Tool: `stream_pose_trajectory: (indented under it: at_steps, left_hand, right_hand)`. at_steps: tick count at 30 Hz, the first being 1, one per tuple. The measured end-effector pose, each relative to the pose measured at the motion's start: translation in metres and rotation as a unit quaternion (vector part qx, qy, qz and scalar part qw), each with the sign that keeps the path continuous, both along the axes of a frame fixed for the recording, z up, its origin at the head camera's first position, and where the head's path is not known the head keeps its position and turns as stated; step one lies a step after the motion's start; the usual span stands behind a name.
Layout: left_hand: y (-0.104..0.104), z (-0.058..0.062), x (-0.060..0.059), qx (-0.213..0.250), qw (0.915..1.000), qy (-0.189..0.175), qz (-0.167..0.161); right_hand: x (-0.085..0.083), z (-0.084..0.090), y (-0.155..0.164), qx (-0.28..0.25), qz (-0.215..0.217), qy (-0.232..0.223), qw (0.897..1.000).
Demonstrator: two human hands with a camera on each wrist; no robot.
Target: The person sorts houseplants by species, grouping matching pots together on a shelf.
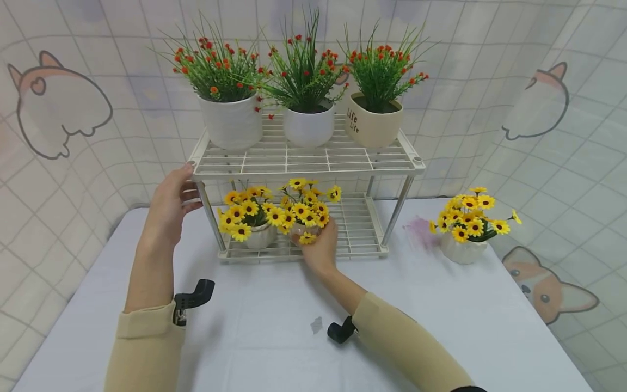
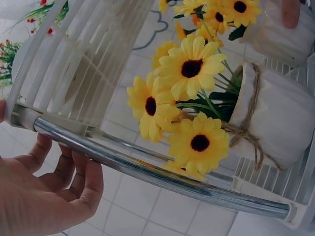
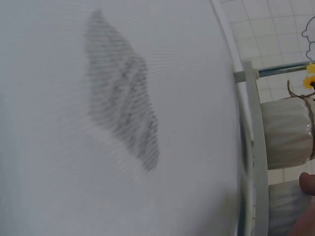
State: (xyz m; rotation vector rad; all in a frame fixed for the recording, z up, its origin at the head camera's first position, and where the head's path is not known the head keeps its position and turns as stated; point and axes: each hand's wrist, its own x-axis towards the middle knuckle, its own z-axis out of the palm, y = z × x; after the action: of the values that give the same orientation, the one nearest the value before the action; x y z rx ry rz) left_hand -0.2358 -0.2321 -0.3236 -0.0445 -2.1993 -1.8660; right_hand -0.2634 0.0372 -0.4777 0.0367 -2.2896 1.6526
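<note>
A white two-tier wire rack (image 1: 303,158) stands on the table. My left hand (image 1: 183,185) holds its front left corner, thumb on the top shelf and fingers curled by the chrome leg (image 2: 147,164); the same hand (image 2: 49,191) shows in the left wrist view. My right hand (image 1: 315,242) grips a small white pot of yellow daisies (image 1: 306,209) on the lower shelf. Beside it, to the left, stands another yellow daisy pot (image 1: 257,237), tied with twine (image 2: 280,118). In the right wrist view a fingertip (image 3: 307,183) touches the held pot (image 3: 288,206).
Three pots of red-budded green plants (image 1: 303,76) fill the top shelf. A third yellow daisy pot (image 1: 462,247) stands on the white table (image 1: 274,348) at the right, near a pink stain (image 1: 418,228). A grey stain (image 3: 123,118) marks the cloth. A tiled curtain hangs behind.
</note>
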Motion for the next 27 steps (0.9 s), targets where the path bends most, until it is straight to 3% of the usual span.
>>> stream_pose_trajectory:
  at_steps: [8, 19, 23, 27]
  left_hand:
    - [-0.002, -0.002, -0.001, 0.002, 1.0000, -0.002, 0.000]
    - [0.000, -0.001, -0.001, -0.008, 0.9999, -0.003, 0.011]
    - [-0.001, -0.001, -0.001, -0.004, 0.9999, -0.005, 0.009]
    - [-0.002, -0.001, -0.004, 0.005, 1.0000, -0.006, 0.005]
  right_hand:
    - [0.023, 0.006, 0.027, -0.036, 0.020, -0.052, 0.998]
    - [0.049, 0.008, 0.099, -0.079, -0.026, -0.036, 0.996]
    - [0.054, 0.007, 0.126, -0.122, -0.075, -0.046, 0.989]
    - [0.054, 0.004, 0.151, -0.150, -0.186, -0.040, 0.970]
